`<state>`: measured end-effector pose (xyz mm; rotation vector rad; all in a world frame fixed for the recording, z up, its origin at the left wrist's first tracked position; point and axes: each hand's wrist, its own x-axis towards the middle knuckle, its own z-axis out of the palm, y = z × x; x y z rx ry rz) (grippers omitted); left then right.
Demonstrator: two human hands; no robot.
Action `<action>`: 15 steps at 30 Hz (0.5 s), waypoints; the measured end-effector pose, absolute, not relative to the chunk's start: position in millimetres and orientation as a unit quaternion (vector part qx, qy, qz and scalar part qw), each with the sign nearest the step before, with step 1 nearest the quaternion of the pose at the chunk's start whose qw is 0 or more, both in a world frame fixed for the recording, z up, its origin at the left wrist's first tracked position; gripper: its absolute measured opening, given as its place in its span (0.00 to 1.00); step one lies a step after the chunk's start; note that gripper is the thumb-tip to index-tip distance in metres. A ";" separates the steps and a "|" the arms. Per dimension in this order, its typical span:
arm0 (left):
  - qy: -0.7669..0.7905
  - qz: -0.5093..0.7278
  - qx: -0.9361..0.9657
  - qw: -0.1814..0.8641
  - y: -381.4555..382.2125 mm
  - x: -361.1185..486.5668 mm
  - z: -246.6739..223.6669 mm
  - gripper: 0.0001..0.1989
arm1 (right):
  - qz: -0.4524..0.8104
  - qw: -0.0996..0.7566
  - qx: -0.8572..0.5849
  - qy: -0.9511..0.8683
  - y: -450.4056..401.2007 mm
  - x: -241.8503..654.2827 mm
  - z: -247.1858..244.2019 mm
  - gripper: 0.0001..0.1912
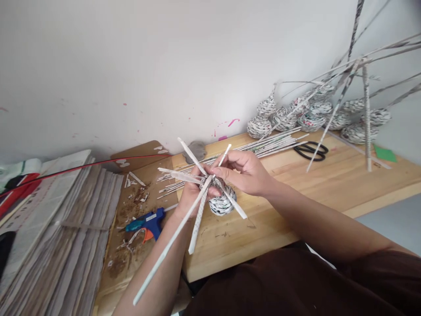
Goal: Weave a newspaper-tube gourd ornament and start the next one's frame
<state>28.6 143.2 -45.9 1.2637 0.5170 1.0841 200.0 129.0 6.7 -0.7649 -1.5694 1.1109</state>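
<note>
A woven newspaper gourd shape hangs just above or rests on the wooden table's near part, with several rolled paper strips fanning out from its top. My left hand is closed round the neck of the weave, its thumb partly hidden by the strips. Above the neck, my right hand pinches a paper strip between thumb and fingers. One long strip slants down over my left forearm, and a shorter one points to the lower right.
Stacked newspapers fill the left side. A blue glue gun lies on stained cardboard. Behind my hands are paper rods. Black scissors, woven gourds and a work with long upright strips stand right.
</note>
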 end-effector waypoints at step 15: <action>0.277 0.467 0.586 0.602 147.4 26.9 -39.0 0.31 | 0.178 0.449 -0.320 -0.815 132.1 204.9 8.5 0.03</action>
